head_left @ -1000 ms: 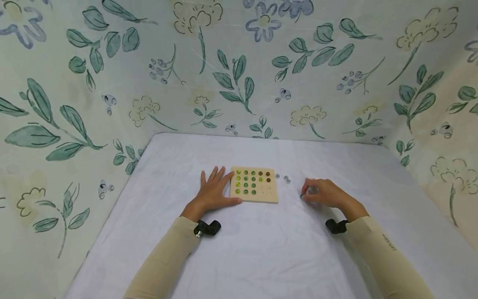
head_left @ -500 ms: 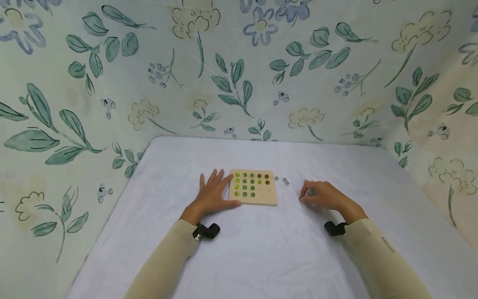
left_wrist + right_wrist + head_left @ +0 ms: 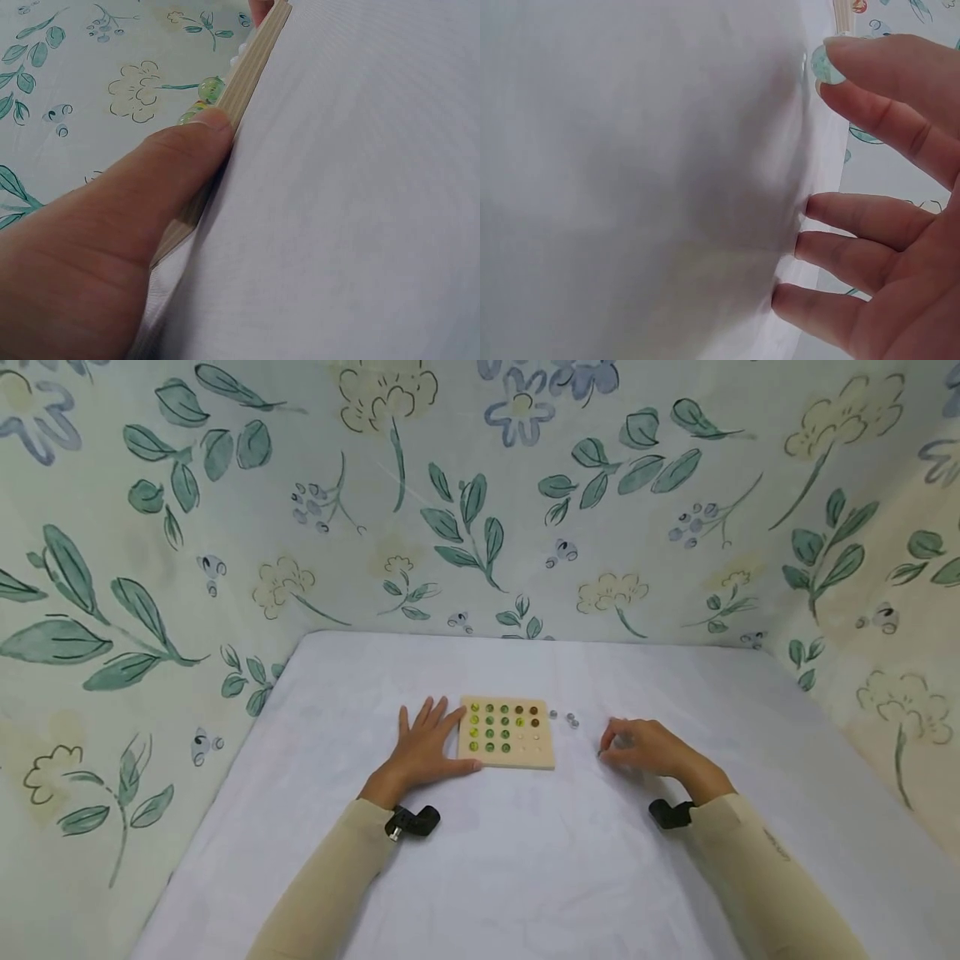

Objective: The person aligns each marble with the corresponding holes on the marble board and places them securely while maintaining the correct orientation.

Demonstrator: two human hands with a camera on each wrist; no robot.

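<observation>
One right hand (image 3: 648, 749) pinches a pale marble (image 3: 826, 66) (partly hidden by fingertips, a mere speck from the head) between thumb and forefinger. The left hand (image 3: 423, 753) lies spread, its thumb on the near edge of the wooden board (image 3: 534, 761). Sleeved arms (image 3: 333, 868) reach forward. The board, bearing coloured marbles (image 3: 490, 721), sits between the hands; clear marbles (image 3: 574, 723) lie to its right.

The pale wooden board (image 3: 528, 762) lies flat on the worktop (image 3: 517, 860), yellow-green marbles (image 3: 474, 733) down its nine o'clock side, green marbles (image 3: 490, 734) filling the next two columns, three brown marbles (image 3: 534, 711) clustered at one o'clock, one yellow-green among them! Three clear marbles (image 3: 573, 723) sit loose at two o'clock, and towards three, a pale green marble (image 3: 825, 66), pinched in the right hand (image 3: 651, 747)!
</observation>
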